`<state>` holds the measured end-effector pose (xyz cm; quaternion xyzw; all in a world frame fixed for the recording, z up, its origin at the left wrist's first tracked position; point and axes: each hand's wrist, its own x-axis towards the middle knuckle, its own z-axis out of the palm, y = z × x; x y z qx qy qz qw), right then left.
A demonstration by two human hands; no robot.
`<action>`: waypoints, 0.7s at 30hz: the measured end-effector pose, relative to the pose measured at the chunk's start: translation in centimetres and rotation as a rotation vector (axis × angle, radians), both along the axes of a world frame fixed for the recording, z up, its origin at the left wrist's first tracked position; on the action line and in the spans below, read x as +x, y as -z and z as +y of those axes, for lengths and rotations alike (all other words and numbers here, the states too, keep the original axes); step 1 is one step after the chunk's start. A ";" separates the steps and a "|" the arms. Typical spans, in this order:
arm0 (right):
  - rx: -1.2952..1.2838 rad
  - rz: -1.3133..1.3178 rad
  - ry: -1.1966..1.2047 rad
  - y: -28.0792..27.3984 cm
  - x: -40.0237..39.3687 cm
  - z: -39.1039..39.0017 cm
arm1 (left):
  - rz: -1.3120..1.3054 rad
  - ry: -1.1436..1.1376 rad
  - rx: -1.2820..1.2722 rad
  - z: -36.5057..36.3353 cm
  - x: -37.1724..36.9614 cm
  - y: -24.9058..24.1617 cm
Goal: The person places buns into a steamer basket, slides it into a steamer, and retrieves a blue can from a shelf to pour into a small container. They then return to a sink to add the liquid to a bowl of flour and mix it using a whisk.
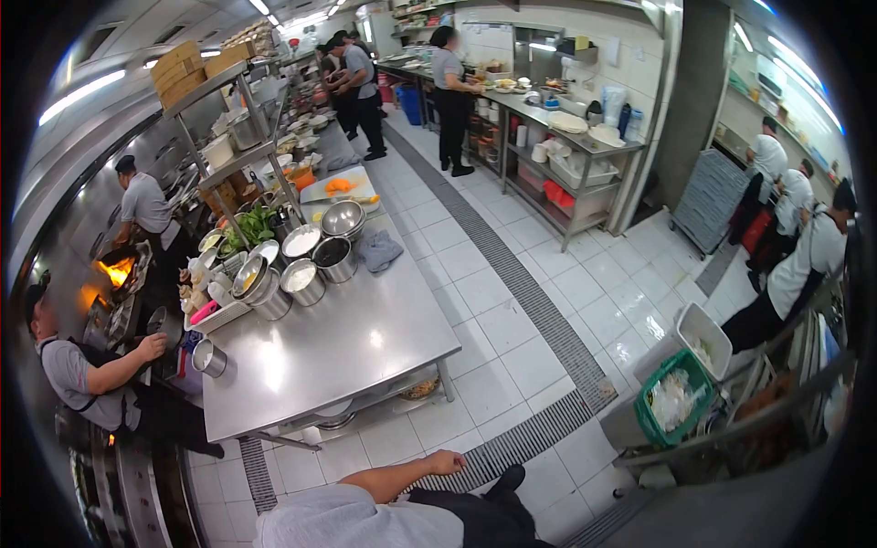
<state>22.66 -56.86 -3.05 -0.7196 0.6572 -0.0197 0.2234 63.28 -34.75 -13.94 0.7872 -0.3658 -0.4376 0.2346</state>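
My left hand (447,462) hangs over the tiled floor beside the drain grate (512,449), below my waist. Its fingers look loosely curled together, and no object shows in them. My right hand is out of the picture. In front of me stands a steel table (338,342). Toward its far part are steel pots of white contents (302,279), a pot with dark contents (334,258), a steel colander (343,219), a grey cloth (379,250) and leafy greens (256,226). A small steel pot (209,358) is at the table's left edge.
At left, a person (100,379) holds a pan-like thing near the stoves, where a flame (117,270) burns. To the right stand a green-lined bin (677,400), a white bin (705,338) and stacked grey trays (713,201). Several people work farther back.
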 end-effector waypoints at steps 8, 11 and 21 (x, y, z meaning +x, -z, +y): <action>-0.391 -0.276 -0.452 -6.5 26.1 -29.5 | -0.047 -0.445 -0.145 -11.2 7.9 -7.3; -0.425 -0.426 -0.628 -9.0 37.0 -35.5 | 0.029 -0.587 -0.189 -14.8 12.0 -6.9; 0.082 0.340 -1.082 16.3 42.6 -43.7 | 0.082 -0.657 -0.281 -27.0 33.2 -5.8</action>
